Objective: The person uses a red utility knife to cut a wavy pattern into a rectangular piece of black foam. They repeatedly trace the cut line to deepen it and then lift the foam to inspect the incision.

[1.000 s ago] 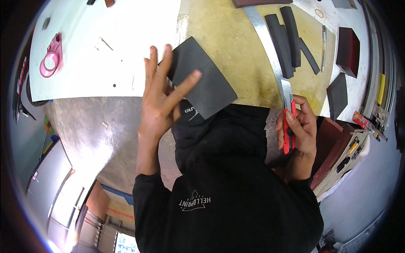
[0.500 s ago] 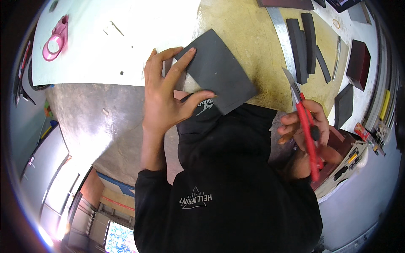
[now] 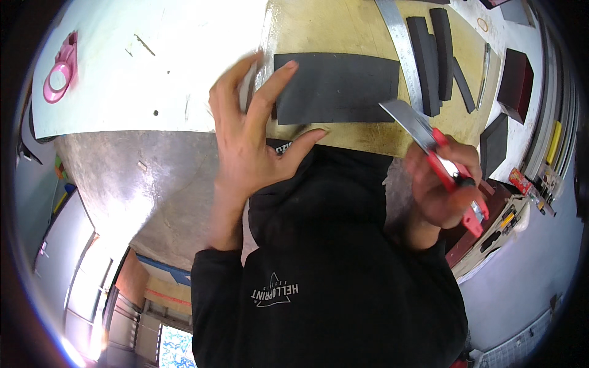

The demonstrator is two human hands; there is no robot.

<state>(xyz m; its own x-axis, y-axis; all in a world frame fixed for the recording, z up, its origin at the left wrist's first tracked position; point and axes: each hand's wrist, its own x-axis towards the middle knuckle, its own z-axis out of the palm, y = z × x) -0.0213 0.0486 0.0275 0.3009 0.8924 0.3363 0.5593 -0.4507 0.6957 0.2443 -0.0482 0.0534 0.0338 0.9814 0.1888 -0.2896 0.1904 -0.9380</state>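
A flat dark grey rectangular sheet (image 3: 337, 89) lies squarely on the yellowish cutting board, close to its front edge. Over its left end hovers my left hand (image 3: 248, 126), thumb and fingers spread, slightly blurred; whether a fingertip touches the sheet I cannot tell. My right hand (image 3: 445, 178) grips a red utility knife (image 3: 445, 162) in the air at the board's front right. Its wide blade (image 3: 408, 119) is out and points up and left, near the sheet's right end. Just beyond, a steel ruler (image 3: 402, 55) lies on the board.
Several dark strips (image 3: 442, 55) lie right of the ruler on the yellowish board (image 3: 343, 24). Farther right are a dark red block (image 3: 515, 86) and a dark flat piece (image 3: 494, 146). A pink tape dispenser (image 3: 60, 73) rests on the white tabletop (image 3: 116, 98) at left.
The sheet went from tilted in my left hand to lying flat on the board. My left fingers have spread off it. The knife has turned, its blade now pointing left toward the sheet.
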